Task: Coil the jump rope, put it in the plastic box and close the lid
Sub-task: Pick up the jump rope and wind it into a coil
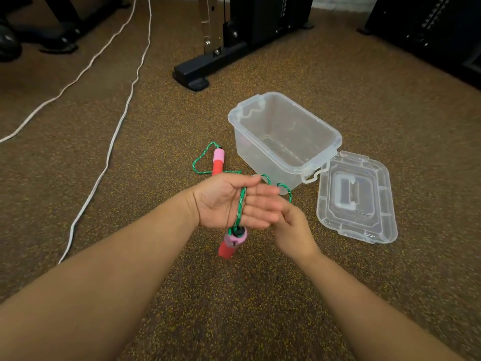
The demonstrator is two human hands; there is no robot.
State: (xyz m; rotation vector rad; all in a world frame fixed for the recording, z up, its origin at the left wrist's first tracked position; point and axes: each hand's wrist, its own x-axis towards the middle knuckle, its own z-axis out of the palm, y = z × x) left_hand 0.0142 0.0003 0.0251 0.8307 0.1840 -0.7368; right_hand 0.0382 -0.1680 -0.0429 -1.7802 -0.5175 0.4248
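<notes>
The jump rope has a green braided cord (240, 204) and two red handles with pink ends. My left hand (229, 201) is palm up with the cord lying across it. One handle (231, 243) dangles below that palm. The other handle (218, 162) lies on the floor beyond my left hand, with a loop of cord beside it. My right hand (294, 227) pinches the cord just right of the left fingers. The clear plastic box (260, 152) stands without its lid to the right. Its clear lid (385, 204) lies flat on the floor beside it.
The floor is brown speckled rubber matting. Two white cables (117, 126) run across it on the left. A black machine base (197, 71) stands behind the box, with more dark gym equipment at the far left and far right.
</notes>
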